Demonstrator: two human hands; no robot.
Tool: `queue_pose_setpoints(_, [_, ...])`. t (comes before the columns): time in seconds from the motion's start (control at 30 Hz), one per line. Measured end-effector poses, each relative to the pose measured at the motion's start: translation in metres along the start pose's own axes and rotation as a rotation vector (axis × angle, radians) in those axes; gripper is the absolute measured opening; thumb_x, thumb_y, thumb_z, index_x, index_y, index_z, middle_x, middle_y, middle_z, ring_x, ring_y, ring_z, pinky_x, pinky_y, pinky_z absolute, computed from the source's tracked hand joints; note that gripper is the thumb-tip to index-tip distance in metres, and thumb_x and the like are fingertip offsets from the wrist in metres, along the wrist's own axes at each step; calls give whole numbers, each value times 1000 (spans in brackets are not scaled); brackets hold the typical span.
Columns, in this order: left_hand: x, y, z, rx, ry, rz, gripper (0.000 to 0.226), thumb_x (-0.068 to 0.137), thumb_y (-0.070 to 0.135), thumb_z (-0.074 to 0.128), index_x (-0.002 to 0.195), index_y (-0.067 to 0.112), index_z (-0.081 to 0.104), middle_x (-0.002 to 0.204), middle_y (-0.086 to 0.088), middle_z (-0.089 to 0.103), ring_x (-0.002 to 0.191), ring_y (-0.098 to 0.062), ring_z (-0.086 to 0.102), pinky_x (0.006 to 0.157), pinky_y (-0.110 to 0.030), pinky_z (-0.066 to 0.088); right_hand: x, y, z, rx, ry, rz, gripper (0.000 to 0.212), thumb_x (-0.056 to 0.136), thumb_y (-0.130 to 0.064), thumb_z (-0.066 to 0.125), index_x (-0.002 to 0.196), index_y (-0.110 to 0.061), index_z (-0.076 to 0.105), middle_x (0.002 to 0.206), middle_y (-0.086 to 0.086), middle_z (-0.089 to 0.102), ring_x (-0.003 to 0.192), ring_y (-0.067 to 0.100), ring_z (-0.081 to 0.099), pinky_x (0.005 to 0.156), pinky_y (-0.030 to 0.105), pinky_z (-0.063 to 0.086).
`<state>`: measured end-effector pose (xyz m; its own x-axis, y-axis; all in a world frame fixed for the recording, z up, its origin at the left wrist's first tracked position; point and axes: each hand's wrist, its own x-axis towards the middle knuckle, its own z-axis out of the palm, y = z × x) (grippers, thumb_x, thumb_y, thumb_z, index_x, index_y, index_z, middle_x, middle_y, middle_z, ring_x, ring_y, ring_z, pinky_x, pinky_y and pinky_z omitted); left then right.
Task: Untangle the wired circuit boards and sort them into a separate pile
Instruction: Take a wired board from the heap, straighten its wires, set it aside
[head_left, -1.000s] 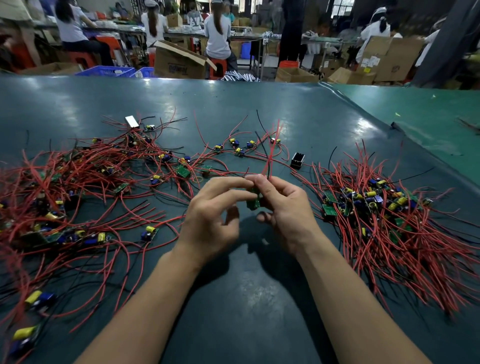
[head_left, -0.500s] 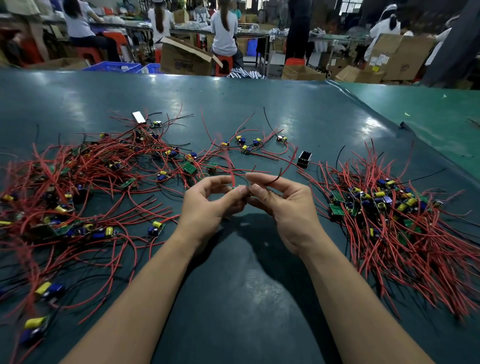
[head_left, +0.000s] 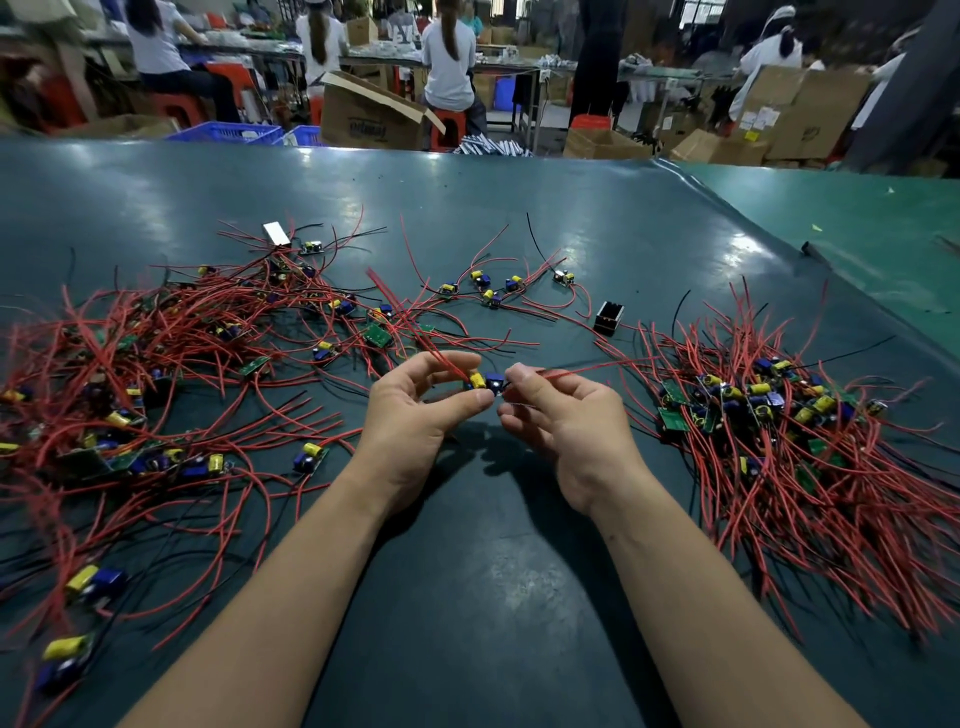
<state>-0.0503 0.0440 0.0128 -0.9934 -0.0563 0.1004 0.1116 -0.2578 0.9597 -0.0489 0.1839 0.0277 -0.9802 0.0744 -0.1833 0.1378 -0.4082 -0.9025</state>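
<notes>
Mid-untangling: the left hand (head_left: 415, 410) pinches a board (head_left: 484, 383) above the table (head_left: 493, 597), while the right hand (head_left: 563, 415) pinches its red wire (head_left: 582, 370). Next, probably, pull the wire free and lay the board on the right pile (head_left: 789, 415).

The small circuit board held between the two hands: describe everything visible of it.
The small circuit board carries a yellow cylindrical capacitor beside a dark blue block component; its underside is hidden. It is lifted off the dark green table mat, between both hands at the centre. The left hand pinches it from the left, thumb below. The right hand pinches it at its right end. Thin red insulated wires lead from it toward the pile on the right, and others run up left.
</notes>
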Motion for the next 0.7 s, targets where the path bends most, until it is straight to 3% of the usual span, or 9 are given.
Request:
queue_pose_setpoints(0.1, [0, 1, 1, -30, 5, -17, 31, 73, -9, 73, 96, 11, 69, 98, -12, 70, 94, -31, 65, 92, -45, 51, -2, 0, 1, -25, -26, -56, 6, 85, -3, 71, 79, -5, 73, 71, 9, 72, 61, 16, 68, 53, 19, 54])
queue_pose_setpoints(0.3, [-1, 0, 3, -65, -37, -92, 30, 64, 6, 78, 93, 6, 72, 90, -14, 73, 88, -26, 66, 88, -35, 54, -2, -3, 0, 34, -22, -66, 13, 84, -1, 70, 73, -6, 70, 63, 5, 70, 54, 10, 65, 51, 17, 53])
queue_pose_setpoints(0.47, [3, -1, 1, 36, 0, 5, 31, 70, -15, 73, 91, 8, 70, 83, -3, 75, 78, -13, 70, 76, -21, 56, -1, -2, -1, 134, -98, 46, 10, 84, 9, 64, 83, 0, 70, 71, 9, 72, 64, 15, 70, 62, 19, 57])
queue_pose_setpoints(0.7, [1, -1, 2, 97, 3, 20, 34, 70, -16, 73, 90, 10, 70, 84, -4, 75, 78, -15, 70, 78, -26, 57, 0, 2, 0, -28, -38, -20, 2, 83, 1, 71, 82, 0, 71, 71, 9, 70, 61, 14, 66, 57, 20, 56])
